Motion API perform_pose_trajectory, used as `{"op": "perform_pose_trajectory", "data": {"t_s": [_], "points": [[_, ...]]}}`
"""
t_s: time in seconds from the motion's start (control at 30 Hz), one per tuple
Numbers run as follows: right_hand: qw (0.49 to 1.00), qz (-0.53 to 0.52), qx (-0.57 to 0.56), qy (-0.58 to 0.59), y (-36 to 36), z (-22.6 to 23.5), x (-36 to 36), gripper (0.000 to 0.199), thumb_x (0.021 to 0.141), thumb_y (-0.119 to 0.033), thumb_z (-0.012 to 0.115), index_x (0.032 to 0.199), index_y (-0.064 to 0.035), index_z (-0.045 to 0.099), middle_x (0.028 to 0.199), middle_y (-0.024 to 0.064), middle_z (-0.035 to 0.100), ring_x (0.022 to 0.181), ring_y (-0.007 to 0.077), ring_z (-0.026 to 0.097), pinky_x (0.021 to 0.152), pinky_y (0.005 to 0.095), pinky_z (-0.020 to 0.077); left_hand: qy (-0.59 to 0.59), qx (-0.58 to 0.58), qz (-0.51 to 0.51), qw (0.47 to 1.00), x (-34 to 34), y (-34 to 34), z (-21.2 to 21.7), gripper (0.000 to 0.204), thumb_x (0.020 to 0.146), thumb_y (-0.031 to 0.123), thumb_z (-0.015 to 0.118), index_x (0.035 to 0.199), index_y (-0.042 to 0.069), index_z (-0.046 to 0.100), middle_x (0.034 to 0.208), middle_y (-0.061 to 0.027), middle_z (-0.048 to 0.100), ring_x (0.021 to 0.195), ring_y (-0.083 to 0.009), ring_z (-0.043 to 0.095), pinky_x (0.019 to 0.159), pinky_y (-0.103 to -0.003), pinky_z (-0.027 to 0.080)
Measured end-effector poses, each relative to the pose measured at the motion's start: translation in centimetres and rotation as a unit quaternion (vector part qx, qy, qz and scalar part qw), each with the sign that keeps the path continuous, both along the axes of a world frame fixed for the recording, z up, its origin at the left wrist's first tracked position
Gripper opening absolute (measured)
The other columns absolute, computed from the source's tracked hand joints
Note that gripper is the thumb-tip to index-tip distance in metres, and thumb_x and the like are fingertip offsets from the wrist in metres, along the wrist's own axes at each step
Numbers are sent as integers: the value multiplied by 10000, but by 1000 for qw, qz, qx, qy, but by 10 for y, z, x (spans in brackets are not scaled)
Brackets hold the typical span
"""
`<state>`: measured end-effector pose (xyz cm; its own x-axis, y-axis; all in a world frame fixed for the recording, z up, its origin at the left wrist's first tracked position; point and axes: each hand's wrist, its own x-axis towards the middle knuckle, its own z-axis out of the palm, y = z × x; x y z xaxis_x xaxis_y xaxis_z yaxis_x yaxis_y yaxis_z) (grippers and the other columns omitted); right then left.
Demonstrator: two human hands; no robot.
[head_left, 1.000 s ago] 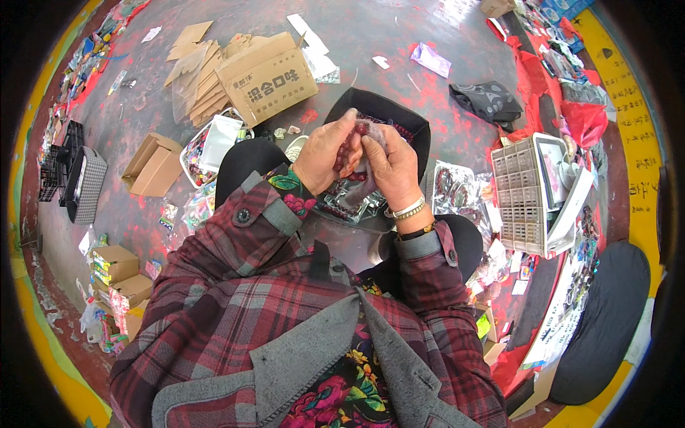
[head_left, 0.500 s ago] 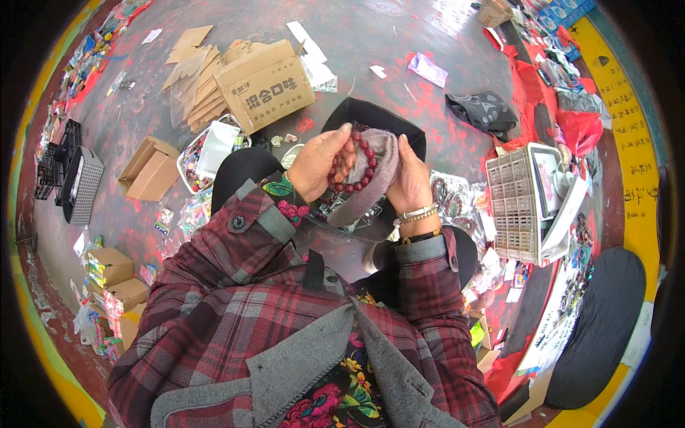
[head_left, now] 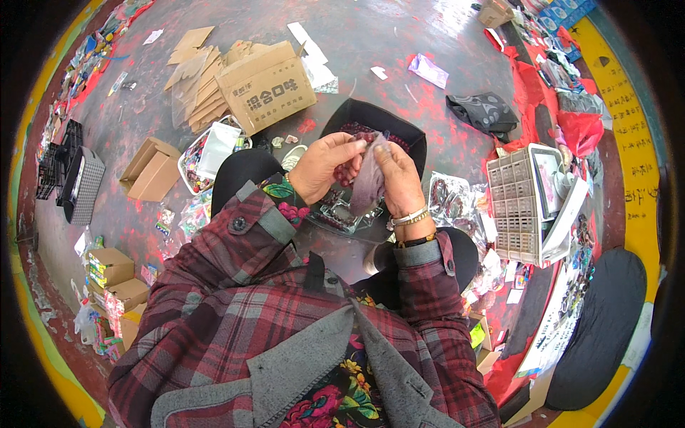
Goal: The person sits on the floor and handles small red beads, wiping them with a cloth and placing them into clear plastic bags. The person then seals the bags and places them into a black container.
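Note:
My left hand (head_left: pixel 319 170) is closed on a dark red bead bracelet (head_left: pixel 347 172), whose beads show bunched at the fingertips. A soft mauve-grey cloth (head_left: pixel 367 182) hangs folded from my right hand (head_left: pixel 402 184), pinched between thumb and fingers. Cloth and beads meet between the two hands; the fingers hide part of both. Under them stands a black open bin (head_left: pixel 412 146), with more dark red beads partly visible inside. Shiny clear plastic packets (head_left: pixel 349 217) lie just below my hands.
Ahead on the left stand a cardboard box (head_left: pixel 267 89) and flattened cardboard. A white basket (head_left: pixel 191 167) of small goods sits near my left knee. To the right are a beige plastic crate (head_left: pixel 514 207), clear-wrapped goods (head_left: pixel 449 196) and a dark bag (head_left: pixel 481 113).
The bracelet, earlier a spread-out loop against the cloth, is now gathered in my left fingers. My right hand has moved left, and the cloth now hangs narrower.

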<state>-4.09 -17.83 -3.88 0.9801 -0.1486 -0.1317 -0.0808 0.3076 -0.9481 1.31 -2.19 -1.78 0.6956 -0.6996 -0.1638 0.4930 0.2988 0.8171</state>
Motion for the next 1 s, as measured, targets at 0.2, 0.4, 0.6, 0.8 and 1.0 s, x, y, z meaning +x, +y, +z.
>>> {"op": "perform_pose_trajectory", "data": {"t_s": [0.2, 0.4, 0.6, 0.8, 1.0], "points": [[982, -108, 145, 60, 2, 8, 2, 292, 947, -244, 412, 992, -8, 579, 847, 48, 613, 693, 129, 570, 636, 250, 461, 48, -52, -20, 997, -10, -3, 0, 229, 895, 145, 520, 1084, 16, 521, 839, -29, 546, 752, -111, 509, 688, -234, 411], [967, -134, 203, -67, -13, 30, 1, 376, 938, -279, 410, 1075, 41, 551, 1032, 103, 607, 950, 224, 575, 883, 342, 425, -34, -29, 38, 998, 1, 3, 6, 231, 942, 156, 422, 1088, 3, 518, 719, -30, 535, 583, -84, 463, 565, -207, 383], [987, -98, -22, -127, -38, 41, -9, 349, 911, -230, 467, 1155, 13, 525, 1127, 117, 565, 1038, 238, 533, 902, 347, 415, -106, 31, -26, 994, 8, 10, 5, 208, 930, 165, 446, 1036, -3, 507, 700, -36, 539, 497, -70, 436, 466, -194, 352], [877, 50, -405, -254, -2, 36, -10, 331, 822, -105, 563, 1148, -52, 537, 1129, 152, 556, 1009, 286, 558, 845, 320, 440, -48, 7, -101, 994, -2, 6, 1, 249, 937, 228, 429, 866, 8, 522, 658, -43, 537, 447, -80, 419, 431, -209, 336], [900, -24, -403, -163, -2, 39, -12, 216, 839, -118, 559, 1042, -45, 561, 925, 111, 633, 810, 234, 629, 710, 293, 481, 24, -57, -81, 995, 1, 7, 8, 229, 930, 244, 456, 932, 29, 537, 687, -38, 545, 577, -102, 498, 556, -231, 395]]}}
